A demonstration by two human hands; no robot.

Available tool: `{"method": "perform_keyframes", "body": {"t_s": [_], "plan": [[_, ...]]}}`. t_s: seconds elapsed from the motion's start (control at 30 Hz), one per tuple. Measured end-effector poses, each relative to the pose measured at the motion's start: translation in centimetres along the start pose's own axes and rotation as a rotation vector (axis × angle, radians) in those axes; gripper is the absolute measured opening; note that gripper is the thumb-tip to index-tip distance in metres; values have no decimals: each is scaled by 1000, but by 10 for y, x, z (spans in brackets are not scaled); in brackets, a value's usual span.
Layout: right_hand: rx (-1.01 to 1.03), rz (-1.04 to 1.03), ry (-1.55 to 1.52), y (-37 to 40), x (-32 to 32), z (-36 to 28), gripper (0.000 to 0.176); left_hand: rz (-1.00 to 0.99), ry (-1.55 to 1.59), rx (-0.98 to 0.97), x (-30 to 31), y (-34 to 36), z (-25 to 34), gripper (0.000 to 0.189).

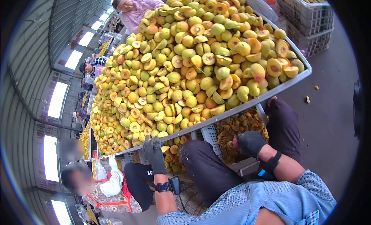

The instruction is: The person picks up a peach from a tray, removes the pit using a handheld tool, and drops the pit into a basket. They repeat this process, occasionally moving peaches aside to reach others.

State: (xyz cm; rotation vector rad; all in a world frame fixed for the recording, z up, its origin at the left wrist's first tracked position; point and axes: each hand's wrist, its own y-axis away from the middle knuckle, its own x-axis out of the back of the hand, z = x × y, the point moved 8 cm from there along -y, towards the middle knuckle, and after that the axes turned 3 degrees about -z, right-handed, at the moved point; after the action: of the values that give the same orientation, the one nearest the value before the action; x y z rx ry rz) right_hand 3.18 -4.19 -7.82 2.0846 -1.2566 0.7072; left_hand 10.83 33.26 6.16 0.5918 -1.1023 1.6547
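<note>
A large heap of peaches (181, 70), many cut in halves, fills the metal-rimmed table (239, 106) in front of me. My left hand (154, 155), in a dark grey glove, is at the near rim with its fingers stretched up beside the fruit. I see nothing held in it. My right hand (251, 143), also gloved, is closed above a crate of brown peach pits and scraps (239, 126) between my knees. A small reddish thing (235, 142) shows at its fingertips, too small to name. Black straps circle both wrists.
More peach halves (176, 151) lie in a crate under the rim. A person in a patterned vest (112, 196) sits at left; another in a pink shirt (141, 8) is across the heap. Stacked plastic crates (309, 20) stand at upper right. Fruit scraps (307, 99) lie on the floor.
</note>
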Motion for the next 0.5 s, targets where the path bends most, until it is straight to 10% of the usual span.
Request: {"method": "perform_keyframes", "body": {"t_s": [0.3, 0.5], "plan": [[-24, 133, -26, -33, -40, 25, 26, -192, -51, -494, -139, -112, 78, 62], [-87, 26, -51, -34, -56, 22, 23, -452, -427, -539, -201, -158, 89, 37]]}}
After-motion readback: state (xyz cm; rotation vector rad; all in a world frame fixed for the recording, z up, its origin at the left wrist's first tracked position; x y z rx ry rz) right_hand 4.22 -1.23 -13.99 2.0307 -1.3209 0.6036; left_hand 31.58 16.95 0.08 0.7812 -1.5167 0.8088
